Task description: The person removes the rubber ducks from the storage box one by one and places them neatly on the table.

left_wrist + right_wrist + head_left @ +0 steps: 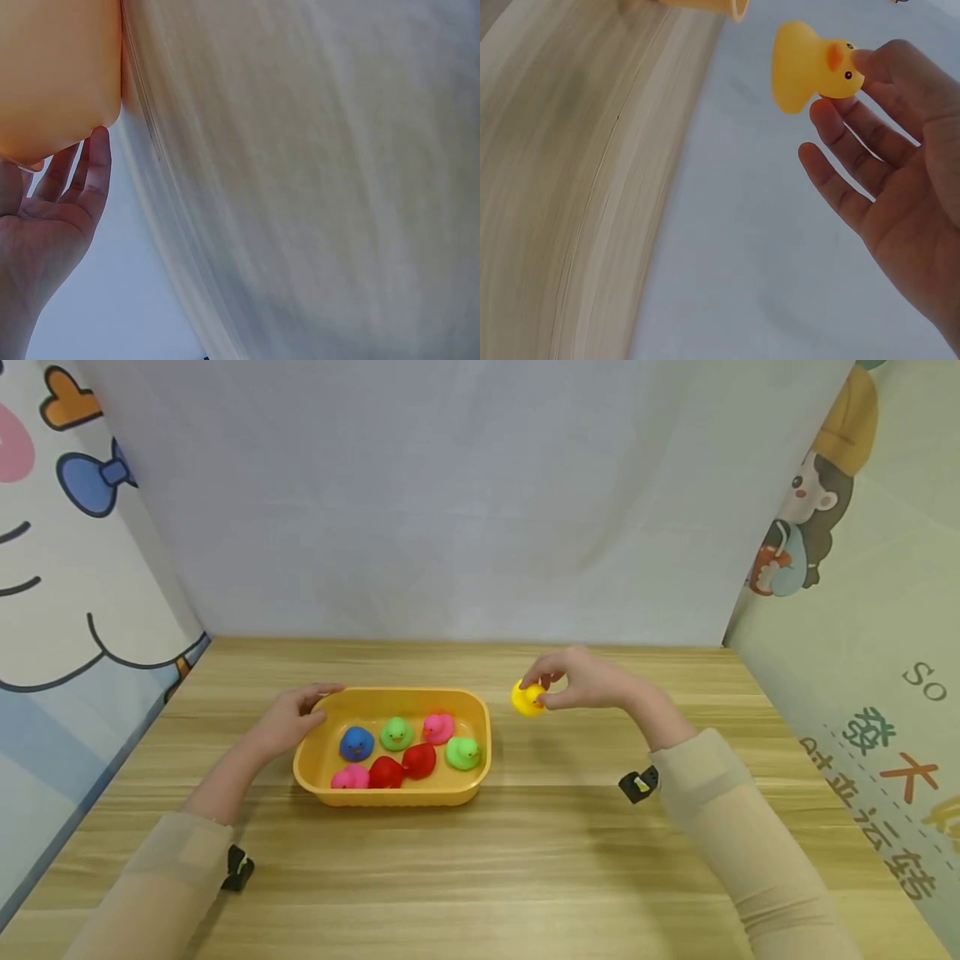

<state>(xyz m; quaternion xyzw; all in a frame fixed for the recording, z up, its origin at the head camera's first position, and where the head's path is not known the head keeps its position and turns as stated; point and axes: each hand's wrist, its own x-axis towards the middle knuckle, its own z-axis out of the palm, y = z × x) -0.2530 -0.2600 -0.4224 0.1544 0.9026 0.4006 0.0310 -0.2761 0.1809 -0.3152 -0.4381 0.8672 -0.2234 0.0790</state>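
Note:
My right hand [581,681] pinches a yellow rubber duck [528,697] between thumb and fingers, just right of a yellow plastic basket [483,752]. In the right wrist view the duck [799,67] has its orange beak towards the hand [900,172], the thumb at its head and the lower fingers loosely bent. My left hand [288,722] grips the basket's left end by the rim, and the left wrist view has its fingertips [100,139] against the outer wall. Inside lie a blue duck [356,743], two green ducks [396,734], two pink ducks [438,727] and two red rubber toys [419,761].
Basket and hands are over a wood-grain table [450,877]. A pale curtain [450,502] hangs behind its far edge, with printed cartoon panels [892,693] at both sides. Each sleeve cuff has a small black wrist device [639,785] by it.

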